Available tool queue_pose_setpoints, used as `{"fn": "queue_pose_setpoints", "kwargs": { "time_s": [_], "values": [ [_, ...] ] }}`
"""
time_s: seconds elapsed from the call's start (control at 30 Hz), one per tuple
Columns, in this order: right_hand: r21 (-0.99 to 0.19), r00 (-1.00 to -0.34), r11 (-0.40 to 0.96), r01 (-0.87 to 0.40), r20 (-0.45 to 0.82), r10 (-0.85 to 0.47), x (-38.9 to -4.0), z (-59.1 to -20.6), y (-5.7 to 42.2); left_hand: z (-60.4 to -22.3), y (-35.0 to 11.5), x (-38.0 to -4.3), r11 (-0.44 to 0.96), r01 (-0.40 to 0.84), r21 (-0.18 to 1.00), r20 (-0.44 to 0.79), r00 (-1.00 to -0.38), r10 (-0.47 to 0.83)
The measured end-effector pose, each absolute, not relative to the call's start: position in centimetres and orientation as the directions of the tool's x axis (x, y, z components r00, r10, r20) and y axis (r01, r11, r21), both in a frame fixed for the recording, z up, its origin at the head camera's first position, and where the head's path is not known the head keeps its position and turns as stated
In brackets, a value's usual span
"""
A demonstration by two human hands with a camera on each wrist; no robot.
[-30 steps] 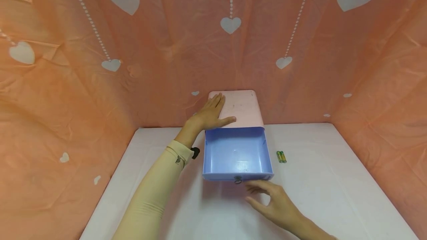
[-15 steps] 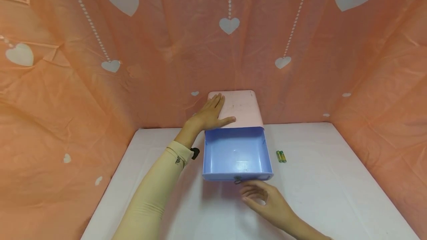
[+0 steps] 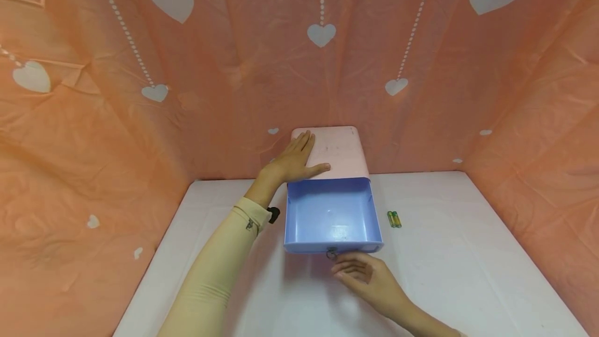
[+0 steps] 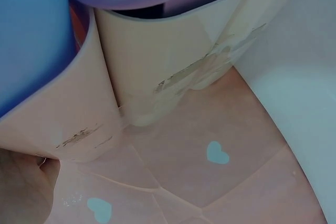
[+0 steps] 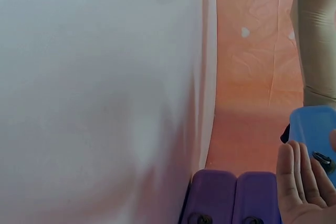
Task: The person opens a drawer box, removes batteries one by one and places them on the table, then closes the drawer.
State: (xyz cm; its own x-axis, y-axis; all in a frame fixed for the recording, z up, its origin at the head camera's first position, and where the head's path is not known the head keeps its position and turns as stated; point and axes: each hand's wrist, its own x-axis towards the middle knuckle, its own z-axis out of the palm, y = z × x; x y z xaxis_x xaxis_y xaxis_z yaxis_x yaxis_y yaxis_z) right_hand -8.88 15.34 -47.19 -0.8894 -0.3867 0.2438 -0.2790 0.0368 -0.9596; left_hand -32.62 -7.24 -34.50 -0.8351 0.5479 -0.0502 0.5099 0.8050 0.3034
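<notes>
At the middle of my head view, a little toward six o'clock, I find one blue drawer standing well out of one pink casing, which lies at twelve o'clock from it. Drawer front: one metal ring, at six o'clock. Batteries: two, green and yellow, lying side by side at three o'clock from the drawer, on one white table. My right wrist feed adds two purple fronts toward five o'clock, side by side, each with one dark ring. From the left wrist I count three pale casings, marked with scuffs.

Hands: two. The left hand, at eleven o'clock from the drawer, is laid flat on the pink casing, fingers extended and thumb spread away; it rests there without grasping. The right hand, at five o'clock, is about half open, fingers gently bent and thumb apart. I record it as released, beside the metal ring; whether a fingertip touches that ring I cannot tell.
</notes>
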Motion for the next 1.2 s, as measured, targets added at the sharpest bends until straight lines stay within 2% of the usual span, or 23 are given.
{"fn": "queue_pose_setpoints", "kwargs": {
  "time_s": [0.73, 0.97, 1.2],
  "values": [
    [-0.968, -0.926, -0.026, -0.249, 0.246, -0.285, -9.4, -47.5, 13.7, -34.2, -7.3, -32.5, 0.803, 0.509, 0.309, -0.057, -0.833, 0.55],
    [-0.963, -0.917, -0.076, -0.259, 0.27, -0.293, -9.5, -47.6, 13.7, -34.3, -7.3, -32.6, 0.802, 0.506, 0.317, -0.056, -0.835, 0.548],
    [-0.966, -0.92, -0.062, -0.251, 0.258, -0.296, -9.7, -47.4, 13.8, -34.3, -7.3, -32.6, 0.805, 0.503, 0.315, -0.06, -0.835, 0.546]
  ]
}}
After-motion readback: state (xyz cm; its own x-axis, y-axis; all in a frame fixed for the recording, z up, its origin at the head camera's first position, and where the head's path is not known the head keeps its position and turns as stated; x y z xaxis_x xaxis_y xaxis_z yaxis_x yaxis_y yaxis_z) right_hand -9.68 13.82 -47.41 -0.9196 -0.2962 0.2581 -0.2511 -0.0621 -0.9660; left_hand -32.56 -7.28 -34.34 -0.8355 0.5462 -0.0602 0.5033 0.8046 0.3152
